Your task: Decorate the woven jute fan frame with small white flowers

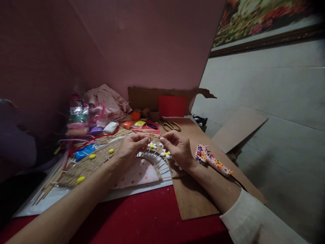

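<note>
Hovering between both hands' grips [132, 147] [177, 149]: white clay flower [152, 146].

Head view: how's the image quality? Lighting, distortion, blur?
Head view: dim, warm light, with dark corners at far left and top right. Wide-angle warp bends the wall and picture frame. The left hand and right hand over the woven stick arch read fairly sharp; the forearms at the bottom edge look stretched and soft. No glare visible.

Arched straw-and-stick frame [106, 159] flat on table, white clay flowers [152, 145] on top.
</note>
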A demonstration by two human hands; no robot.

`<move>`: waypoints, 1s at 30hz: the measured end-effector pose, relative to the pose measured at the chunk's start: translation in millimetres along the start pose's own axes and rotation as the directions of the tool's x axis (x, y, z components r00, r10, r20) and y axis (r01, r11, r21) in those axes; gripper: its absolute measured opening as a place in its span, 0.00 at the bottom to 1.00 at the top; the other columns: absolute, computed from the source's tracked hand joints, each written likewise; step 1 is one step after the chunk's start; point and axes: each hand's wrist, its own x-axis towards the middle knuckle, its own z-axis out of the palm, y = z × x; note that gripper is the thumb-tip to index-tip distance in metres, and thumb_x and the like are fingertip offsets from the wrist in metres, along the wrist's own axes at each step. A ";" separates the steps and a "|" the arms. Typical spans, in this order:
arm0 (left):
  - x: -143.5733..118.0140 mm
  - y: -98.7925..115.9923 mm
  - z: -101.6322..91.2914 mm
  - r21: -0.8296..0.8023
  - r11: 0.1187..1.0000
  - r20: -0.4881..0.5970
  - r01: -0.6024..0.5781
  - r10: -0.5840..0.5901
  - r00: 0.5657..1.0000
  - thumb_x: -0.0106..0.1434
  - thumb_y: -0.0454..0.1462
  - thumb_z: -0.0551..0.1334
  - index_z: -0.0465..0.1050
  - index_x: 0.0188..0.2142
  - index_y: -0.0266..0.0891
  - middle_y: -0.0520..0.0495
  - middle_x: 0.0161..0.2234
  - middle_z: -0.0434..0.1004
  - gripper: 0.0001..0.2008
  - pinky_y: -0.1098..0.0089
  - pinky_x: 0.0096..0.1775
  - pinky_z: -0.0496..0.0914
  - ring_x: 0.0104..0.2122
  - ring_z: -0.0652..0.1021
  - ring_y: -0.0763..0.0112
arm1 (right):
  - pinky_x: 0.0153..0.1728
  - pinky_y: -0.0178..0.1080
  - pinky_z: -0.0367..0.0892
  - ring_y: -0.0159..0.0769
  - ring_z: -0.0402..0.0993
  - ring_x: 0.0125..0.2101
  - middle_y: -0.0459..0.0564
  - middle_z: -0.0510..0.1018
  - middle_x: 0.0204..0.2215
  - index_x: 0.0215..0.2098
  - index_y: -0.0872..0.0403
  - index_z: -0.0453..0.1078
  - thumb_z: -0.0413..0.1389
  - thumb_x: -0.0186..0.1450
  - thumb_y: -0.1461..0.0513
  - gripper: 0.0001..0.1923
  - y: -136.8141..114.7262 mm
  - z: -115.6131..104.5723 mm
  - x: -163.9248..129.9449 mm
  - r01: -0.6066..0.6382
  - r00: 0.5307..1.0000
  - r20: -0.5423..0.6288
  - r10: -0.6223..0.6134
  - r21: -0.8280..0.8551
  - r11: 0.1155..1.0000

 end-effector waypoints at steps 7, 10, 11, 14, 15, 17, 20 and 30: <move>-0.7 0.7 -1.1 0.021 0.999 -0.008 0.043 -0.043 0.999 0.47 0.33 0.69 0.78 0.32 0.32 0.46 0.24 0.78 0.11 0.73 0.29 0.67 0.24 0.75 0.73 | 0.22 0.33 0.64 0.28 0.67 0.21 0.43 0.71 0.21 0.31 0.54 0.68 0.58 0.61 0.58 0.07 1.3 0.3 -0.2 0.007 1.000 -0.002 -0.007 -0.010 1.000; -1.6 1.4 -0.3 0.021 0.999 -0.024 0.032 -0.031 0.999 0.46 0.32 0.69 0.78 0.34 0.33 0.47 0.26 0.78 0.13 0.74 0.27 0.66 0.23 0.73 0.77 | 0.23 0.33 0.65 0.28 0.67 0.21 0.43 0.71 0.21 0.32 0.54 0.68 0.58 0.61 0.58 0.07 1.4 0.1 -0.4 0.008 1.000 0.002 -0.008 -0.019 1.000; -1.5 1.7 0.0 0.026 0.999 -0.030 0.020 -0.019 0.999 0.46 0.32 0.70 0.78 0.35 0.34 0.48 0.25 0.77 0.14 0.75 0.26 0.65 0.22 0.72 0.78 | 0.23 0.33 0.65 0.28 0.68 0.21 0.43 0.71 0.21 0.32 0.54 0.68 0.58 0.61 0.58 0.07 1.6 -0.1 -0.5 0.010 1.000 0.004 -0.010 -0.028 1.000; 0.3 2.8 0.3 0.084 0.996 -0.073 -0.042 0.048 0.996 0.43 0.34 0.71 0.76 0.29 0.35 0.52 0.21 0.74 0.11 0.76 0.20 0.61 0.17 0.68 0.80 | 0.24 0.34 0.66 0.29 0.68 0.23 0.44 0.72 0.22 0.31 0.54 0.69 0.57 0.61 0.58 0.07 2.4 -0.5 -0.6 0.024 1.000 0.010 -0.023 -0.051 0.998; 1.3 3.1 0.0 0.134 0.989 -0.085 -0.061 0.073 0.994 0.43 0.34 0.71 0.75 0.26 0.35 0.53 0.18 0.72 0.10 0.77 0.19 0.59 0.16 0.67 0.80 | 0.25 0.34 0.66 0.29 0.68 0.23 0.44 0.72 0.22 0.31 0.54 0.69 0.57 0.61 0.58 0.07 2.7 -0.6 -0.6 0.026 1.000 0.012 -0.026 -0.053 0.998; 3.4 2.9 -1.0 0.260 0.961 -0.097 -0.091 0.120 0.988 0.43 0.35 0.71 0.73 0.21 0.36 0.55 0.14 0.68 0.08 0.77 0.17 0.55 0.14 0.63 0.81 | 0.25 0.34 0.66 0.29 0.69 0.24 0.44 0.72 0.22 0.32 0.54 0.69 0.57 0.61 0.58 0.07 2.8 -0.7 -0.6 0.027 1.000 0.011 -0.027 -0.053 0.998; 5.9 0.3 -3.2 0.418 0.900 -0.098 -0.124 0.180 0.979 0.43 0.33 0.70 0.75 0.19 0.36 0.55 0.13 0.67 0.05 0.77 0.18 0.54 0.14 0.62 0.80 | 0.25 0.34 0.66 0.30 0.69 0.24 0.44 0.72 0.22 0.32 0.54 0.68 0.57 0.61 0.58 0.07 2.2 -0.6 -0.5 0.025 1.000 0.008 -0.025 -0.054 0.998; 6.5 -9.4 -6.6 0.693 0.696 0.006 -0.186 0.253 0.967 0.46 0.29 0.64 0.80 0.23 0.38 0.48 0.22 0.78 0.05 0.71 0.29 0.64 0.24 0.73 0.70 | 0.24 0.34 0.65 0.28 0.67 0.22 0.43 0.71 0.22 0.31 0.54 0.68 0.57 0.61 0.58 0.07 0.9 -0.5 -0.2 0.029 1.000 0.005 -0.029 -0.049 0.998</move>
